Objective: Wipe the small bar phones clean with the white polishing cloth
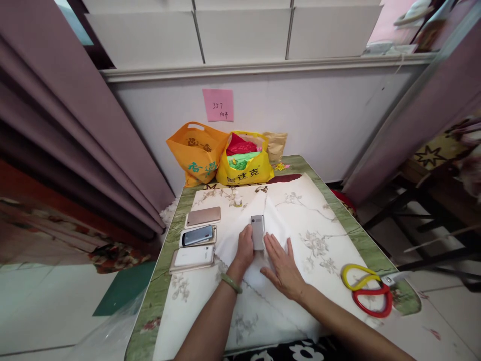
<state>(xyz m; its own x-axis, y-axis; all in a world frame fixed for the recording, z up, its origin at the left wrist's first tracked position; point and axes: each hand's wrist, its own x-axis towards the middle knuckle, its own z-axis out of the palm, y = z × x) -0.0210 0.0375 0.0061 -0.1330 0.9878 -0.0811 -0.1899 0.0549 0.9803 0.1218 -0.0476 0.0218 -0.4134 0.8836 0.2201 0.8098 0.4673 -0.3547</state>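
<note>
A small silver phone (257, 231) lies on a white flowered cloth (315, 225) spread over the table. My left hand (245, 248), with a green bangle on its wrist, rests beside the phone and touches its left edge with curled fingers. My right hand (281, 265) lies flat on the cloth just right of the phone, fingers stretched out and holding nothing.
Three phones lie in a column at the table's left: a rose-gold one (203, 216), a blue-grey one (198, 235), a white one (193, 256). Yellow-and-red scissors (370, 291) sit at the right edge. Orange (197, 153) and yellow (244, 165) bags stand against the wall.
</note>
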